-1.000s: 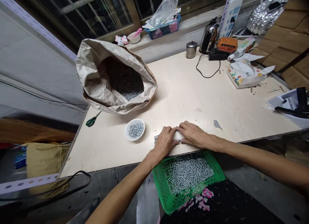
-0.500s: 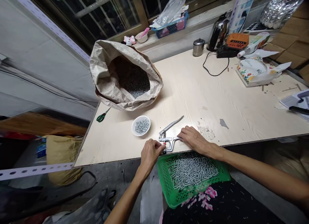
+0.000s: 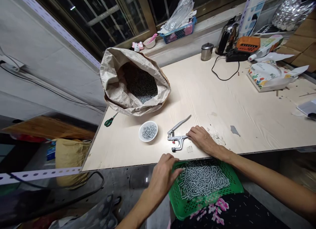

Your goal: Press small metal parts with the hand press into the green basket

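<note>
My right hand [image 3: 203,141] is closed around the lower handle of silver snap pliers [image 3: 181,142], which lie on the tabletop with their jaws to the left and the upper handle spread away. A small red part shows at the jaw. My left hand [image 3: 163,174] is at the table's front edge, by the left rim of a green basket [image 3: 176,202]. Its thumb and fingers are apart, with nothing visible between them. Many small silver screw-like metal pieces [image 3: 202,179] fill the basket, which rests on the lap. A white bowl [image 3: 148,139] of similar, smaller-looking pieces stands left of the pliers.
A large paper-lined sack [image 3: 111,71] of metal pieces stands at the back left. Green-handled scissors [image 3: 108,122] lie near the left edge. Farther back are a lidded metal canister [image 3: 206,52], a kettle [image 3: 225,36], an orange device [image 3: 248,44] and a tissue pack [image 3: 266,76].
My left hand has left the pliers' jaw and moved down and right to the basket's rim, its fingers opening. My right hand still grips the handle. The view has shifted slightly.
</note>
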The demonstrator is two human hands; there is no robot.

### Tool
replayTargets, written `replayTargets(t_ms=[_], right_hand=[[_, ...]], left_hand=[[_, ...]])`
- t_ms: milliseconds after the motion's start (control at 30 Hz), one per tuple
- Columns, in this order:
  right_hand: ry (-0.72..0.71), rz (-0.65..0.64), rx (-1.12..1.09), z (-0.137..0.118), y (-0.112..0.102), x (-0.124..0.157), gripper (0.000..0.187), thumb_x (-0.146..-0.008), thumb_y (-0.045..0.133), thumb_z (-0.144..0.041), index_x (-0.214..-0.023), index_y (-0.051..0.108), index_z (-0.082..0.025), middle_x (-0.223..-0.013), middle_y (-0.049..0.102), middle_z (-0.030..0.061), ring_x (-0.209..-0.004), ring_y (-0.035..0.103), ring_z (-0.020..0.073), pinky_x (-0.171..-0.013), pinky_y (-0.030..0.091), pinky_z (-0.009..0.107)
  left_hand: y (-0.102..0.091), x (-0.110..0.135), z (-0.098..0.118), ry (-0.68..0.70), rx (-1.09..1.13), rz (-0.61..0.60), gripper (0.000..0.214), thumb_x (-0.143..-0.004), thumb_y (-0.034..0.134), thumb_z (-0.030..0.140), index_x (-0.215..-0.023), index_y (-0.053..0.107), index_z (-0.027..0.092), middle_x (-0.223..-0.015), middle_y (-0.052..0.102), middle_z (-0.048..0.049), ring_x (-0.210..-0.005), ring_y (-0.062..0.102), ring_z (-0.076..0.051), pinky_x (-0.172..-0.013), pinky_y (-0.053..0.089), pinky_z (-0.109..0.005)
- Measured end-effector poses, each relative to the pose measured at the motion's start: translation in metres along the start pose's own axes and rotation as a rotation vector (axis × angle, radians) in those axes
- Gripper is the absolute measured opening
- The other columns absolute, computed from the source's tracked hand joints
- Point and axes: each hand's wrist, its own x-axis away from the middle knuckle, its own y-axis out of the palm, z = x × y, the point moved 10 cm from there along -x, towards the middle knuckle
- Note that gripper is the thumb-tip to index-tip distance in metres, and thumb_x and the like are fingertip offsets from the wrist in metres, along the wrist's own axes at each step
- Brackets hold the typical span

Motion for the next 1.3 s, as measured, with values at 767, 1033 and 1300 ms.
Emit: replayTargets(t_ms=[767, 1033, 1300], right_hand=[[-0.067, -0.136, -0.062, 0.023, -0.001, -0.068, 0.019, -0.091, 0.045, -0.017, -0.105, 0.057, -0.017, -0.112, 0.056, 0.0122, -0.096, 0.055, 0.0211, -0.073, 0.048, 0.031], [-0.077, -0.117, -0.333, -0.011, -0.010, -0.010, 0.023, -0.096, 0.039, -0.027, -0.105, 0.059, -0.019, -0.097, 0.060, 0.0073, -0.087, 0.058, 0.0179, -0.076, 0.050, 0.035], [-0.083, -0.027, -0.286, -0.016, 0.001, -0.005, 0.018, -0.094, 0.045, -0.024, -0.095, 0.063, -0.019, -0.087, 0.062, 0.0058, -0.081, 0.058, 0.0180, -0.071, 0.048, 0.034]], left_hand=[[0.016, -0.051, 0.015, 0.195, -0.033, 0.354, 0.037, -0.091, 0.049, 0.027, -0.127, 0.049, 0.017, -0.123, 0.057, -0.0116, -0.114, 0.053, -0.022, -0.098, 0.048, -0.040], [-0.084, -0.057, -0.138, -0.517, -0.438, 0.487, 0.021, -0.088, 0.052, 0.027, -0.091, 0.070, 0.015, -0.092, 0.063, -0.0107, -0.095, 0.052, -0.026, -0.078, 0.046, -0.035], [-0.074, -0.072, -0.144, -0.534, -0.508, 0.401, 0.025, -0.090, 0.050, 0.032, -0.091, 0.068, 0.015, -0.097, 0.062, -0.0114, -0.097, 0.051, -0.026, -0.077, 0.042, -0.035]])
